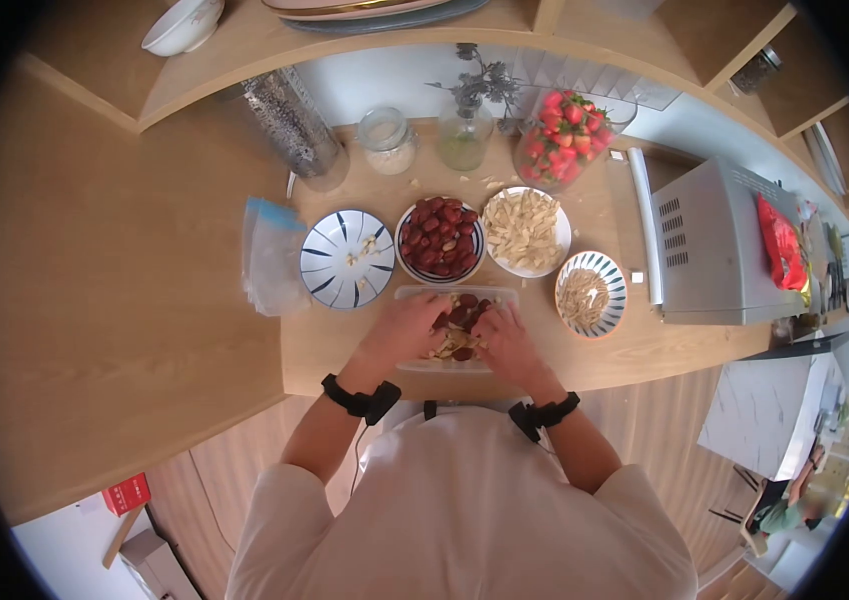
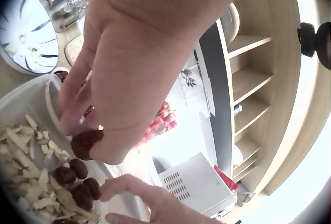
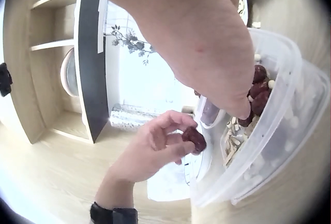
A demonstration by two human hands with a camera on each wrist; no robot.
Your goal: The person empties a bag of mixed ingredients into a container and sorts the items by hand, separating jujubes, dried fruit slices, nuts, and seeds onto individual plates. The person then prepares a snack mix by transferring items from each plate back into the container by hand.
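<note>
Here, clear plastic box (image 3: pixel 261 151): it sits near the table's front edge, before the person, placed there (we judge) so both hands can work over it.
Left hand (image 1: pixel 415 325): thumb and fingers pinch one dark red date (image 3: pixel 195 139) just by the box, a grip that seems gentle enough for soft fruit.
Right hand (image 1: pixel 510 348): we see index finger and thumb apart with nothing between them, the fingertip at the dates inside.
Box contents: we find clustered dates (image 2: pixel 65 175) beside pale slices (image 2: pixel 20 157).
Beyond the box: a date-filled bowl (image 1: pixel 442 281), a slice-laden plate (image 1: pixel 567 240) and a striped bowl (image 1: pixel 622 290) curve round it, probably for easy reach.
Strawberries (image 1: pixel 567 135): we see them farther back, presumably out of the way.
</note>
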